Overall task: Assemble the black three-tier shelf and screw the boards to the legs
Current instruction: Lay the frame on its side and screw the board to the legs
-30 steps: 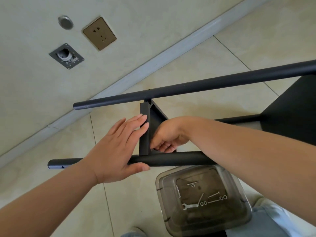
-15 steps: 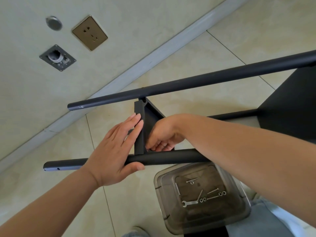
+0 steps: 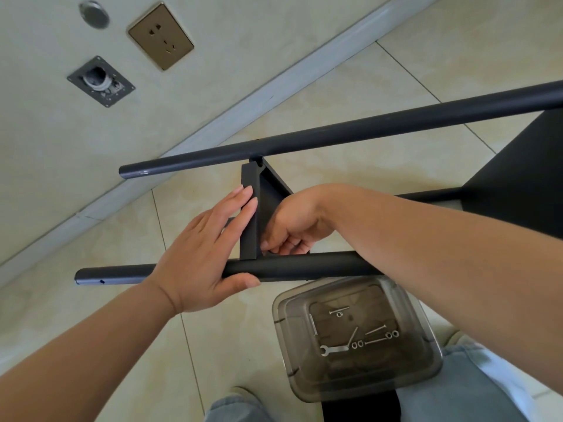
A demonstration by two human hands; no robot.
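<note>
The black shelf frame lies on its side across the tiled floor (image 3: 350,166), with the upper leg (image 3: 335,137) and the nearer leg (image 3: 304,266) running roughly level and a larger dark board (image 3: 518,178) already seated between them at the right. The step in hand looks to be fastening the narrow end board (image 3: 249,214) to the nearer leg.

The left hand (image 3: 207,254) is spread flat, fingers straight against the board's outer face and thumb hooked under the leg, steadying the joint. The right hand (image 3: 292,229) is curled on the board's inner side, just above the leg, fingertips bunched at the corner; it seems to be turning or seating a screw, though the screw itself is hidden.

Next, I'd judge, comes tightening: the small spanner (image 3: 332,349) lies with loose screws (image 3: 374,330) and washers in the smoky plastic tub (image 3: 420,339), close below the right forearm.
</note>
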